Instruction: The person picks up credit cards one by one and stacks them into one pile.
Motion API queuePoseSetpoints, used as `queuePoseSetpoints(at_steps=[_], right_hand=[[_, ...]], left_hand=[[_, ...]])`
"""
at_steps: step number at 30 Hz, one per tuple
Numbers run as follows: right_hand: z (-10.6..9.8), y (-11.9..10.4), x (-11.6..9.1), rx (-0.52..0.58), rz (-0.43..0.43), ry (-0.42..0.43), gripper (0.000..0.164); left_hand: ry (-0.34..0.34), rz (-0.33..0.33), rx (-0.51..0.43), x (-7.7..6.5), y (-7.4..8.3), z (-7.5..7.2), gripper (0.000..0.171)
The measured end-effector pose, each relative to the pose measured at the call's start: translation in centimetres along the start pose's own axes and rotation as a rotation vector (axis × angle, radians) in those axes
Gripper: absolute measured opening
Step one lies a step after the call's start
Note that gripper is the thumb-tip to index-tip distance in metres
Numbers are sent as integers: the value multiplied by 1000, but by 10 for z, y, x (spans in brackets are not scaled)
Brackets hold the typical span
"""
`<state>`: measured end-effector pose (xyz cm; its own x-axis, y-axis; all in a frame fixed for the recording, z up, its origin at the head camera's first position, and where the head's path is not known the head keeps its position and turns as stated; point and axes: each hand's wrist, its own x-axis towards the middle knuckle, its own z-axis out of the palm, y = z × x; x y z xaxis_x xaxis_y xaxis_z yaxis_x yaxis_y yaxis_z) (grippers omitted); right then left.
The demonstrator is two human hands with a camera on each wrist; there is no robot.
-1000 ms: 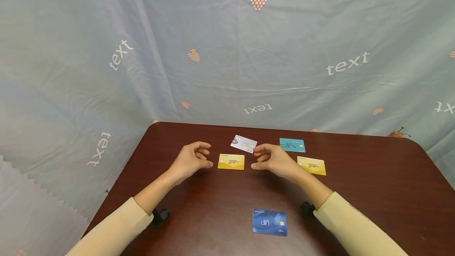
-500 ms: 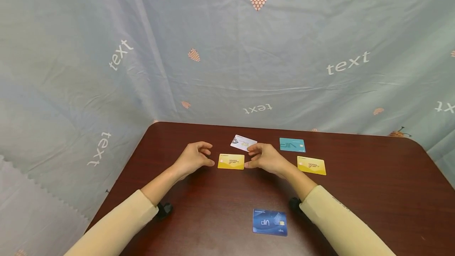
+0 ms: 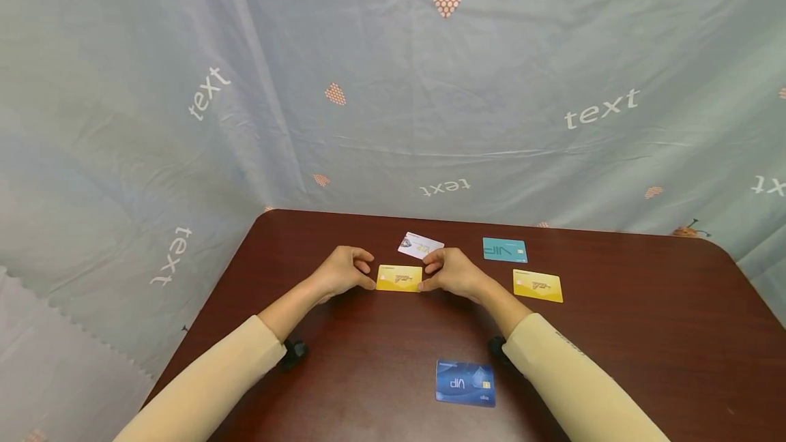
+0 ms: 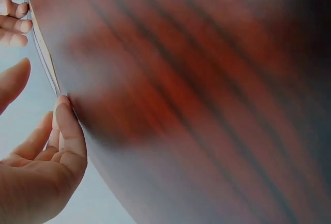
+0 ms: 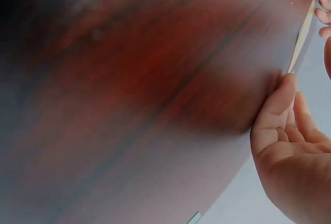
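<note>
A yellow card (image 3: 399, 278) lies flat on the dark red-brown table between the two hands. The left hand (image 3: 345, 271) is at its left end, thumb tip at the lower left corner and fingers loosely bent above. On the opposite end the right hand (image 3: 451, 273) mirrors this, its thumb overlapping the lower right corner. Both wrist views show the card edge-on as a thin pale strip, with the left thumb (image 4: 71, 125) and right thumb (image 5: 282, 97) right at its ends. A white VIP card (image 3: 419, 245) lies just behind, partly covered by the right fingers.
A teal VIP card (image 3: 505, 249) and a second yellow card (image 3: 537, 285) lie to the right of the right hand. Nearer the front is a blue VIP card (image 3: 465, 383). A pale printed curtain (image 3: 393, 121) hangs behind the table (image 3: 645, 333).
The right hand has moved left to the yellow card's right end, and the left hand has shifted slightly right to its left end. The cards have stayed in place.
</note>
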<state>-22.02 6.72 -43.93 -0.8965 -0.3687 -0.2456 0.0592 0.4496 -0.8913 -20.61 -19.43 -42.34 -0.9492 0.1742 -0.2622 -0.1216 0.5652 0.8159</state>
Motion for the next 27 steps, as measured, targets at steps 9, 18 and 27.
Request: queuePoseSetpoints(at_steps=[9,18,27], right_hand=[[2,2,8,-25,20,8,52],[4,2,10,-111,3,11,53],[7,1,9,-190,-2,39,53]], left_hand=[[-16,-27,0,9,2,3,56],[-31,-23,68,14,5,2,51],[-35,2,154,16,7,6,47]])
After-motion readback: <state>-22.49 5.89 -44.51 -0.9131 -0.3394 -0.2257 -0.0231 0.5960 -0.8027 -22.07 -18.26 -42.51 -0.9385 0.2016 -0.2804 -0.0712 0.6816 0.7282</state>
